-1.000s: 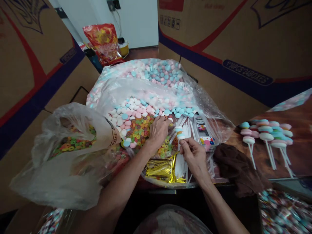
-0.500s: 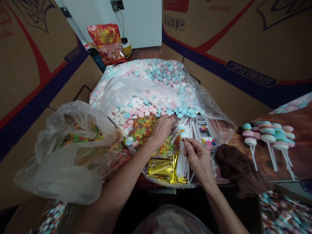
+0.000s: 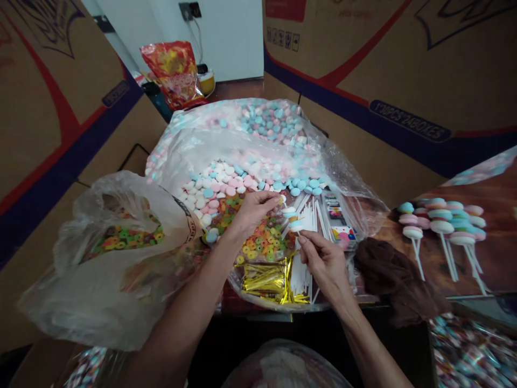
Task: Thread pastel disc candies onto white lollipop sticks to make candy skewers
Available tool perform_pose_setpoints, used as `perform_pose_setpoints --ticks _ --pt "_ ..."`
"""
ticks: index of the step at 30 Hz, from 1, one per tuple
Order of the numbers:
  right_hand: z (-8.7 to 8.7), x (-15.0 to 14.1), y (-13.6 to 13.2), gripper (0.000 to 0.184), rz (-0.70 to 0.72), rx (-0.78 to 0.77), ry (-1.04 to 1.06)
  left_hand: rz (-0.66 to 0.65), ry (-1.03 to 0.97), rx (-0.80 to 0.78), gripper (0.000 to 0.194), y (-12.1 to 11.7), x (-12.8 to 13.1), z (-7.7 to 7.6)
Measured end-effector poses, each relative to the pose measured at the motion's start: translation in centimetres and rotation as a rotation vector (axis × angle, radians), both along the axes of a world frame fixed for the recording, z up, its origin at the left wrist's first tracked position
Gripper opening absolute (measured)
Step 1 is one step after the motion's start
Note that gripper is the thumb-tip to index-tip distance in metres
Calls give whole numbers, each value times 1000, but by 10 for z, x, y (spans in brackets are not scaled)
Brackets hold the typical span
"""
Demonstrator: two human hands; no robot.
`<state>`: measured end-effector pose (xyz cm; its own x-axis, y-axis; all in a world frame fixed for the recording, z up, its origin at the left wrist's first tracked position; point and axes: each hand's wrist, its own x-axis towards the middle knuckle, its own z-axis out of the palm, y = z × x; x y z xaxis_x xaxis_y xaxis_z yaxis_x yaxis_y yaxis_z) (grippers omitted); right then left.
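My right hand (image 3: 323,261) pinches a white stick with a white and a blue marshmallow disc threaded on it, the candy skewer (image 3: 293,220), held upright over loose white sticks (image 3: 313,215). My left hand (image 3: 252,211) is closed in a pinch on a small piece I cannot name, its fingertips just left of the skewer's top. Under that hand lie colourful ring gummies (image 3: 262,242). Pastel pink, blue and white marshmallow discs (image 3: 226,186) fill the big clear bag (image 3: 242,140) behind.
A crumpled plastic bag of ring gummies (image 3: 117,237) sits at left. Gold twist ties (image 3: 269,280) lie near the front edge. Finished marshmallow lollipops (image 3: 440,223) and a brown cloth (image 3: 393,275) are at right. Cardboard boxes (image 3: 363,81) wall in the space.
My left hand lifted off the gummy pile and drew its pinched fingertips towards the skewer's top. My right hand kept the skewer, shifting it slightly left.
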<state>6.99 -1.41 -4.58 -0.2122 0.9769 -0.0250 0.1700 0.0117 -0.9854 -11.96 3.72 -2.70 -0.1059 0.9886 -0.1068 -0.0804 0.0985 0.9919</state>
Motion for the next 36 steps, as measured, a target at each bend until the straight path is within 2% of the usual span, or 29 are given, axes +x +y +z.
perform_pose_setpoints --ticks 4,10,12,14,16,18,26,36 --pt "0 3 -2 33 39 35 -60 -10 -84 -16 25 -6 -3 3" --pt "-2 7 -1 31 26 132 -231 -95 109 69 17 -13 -2 4" --pt "-2 5 -1 33 18 120 -209 -48 105 60 22 -14 -1 6" --pt "-3 3 -1 34 18 110 -169 63 84 27 24 -16 0 6" --pt "-3 1 -2 33 34 109 -148 172 78 0 19 -17 1 7" --pt "-3 1 -3 32 53 110 -142 224 90 -19 14 -18 2 7" --pt "0 -3 -2 30 63 110 -178 199 17 -88 16 -27 7 10" --pt "-5 -4 -4 27 104 131 -228 178 -169 -118 37 -38 8 5"
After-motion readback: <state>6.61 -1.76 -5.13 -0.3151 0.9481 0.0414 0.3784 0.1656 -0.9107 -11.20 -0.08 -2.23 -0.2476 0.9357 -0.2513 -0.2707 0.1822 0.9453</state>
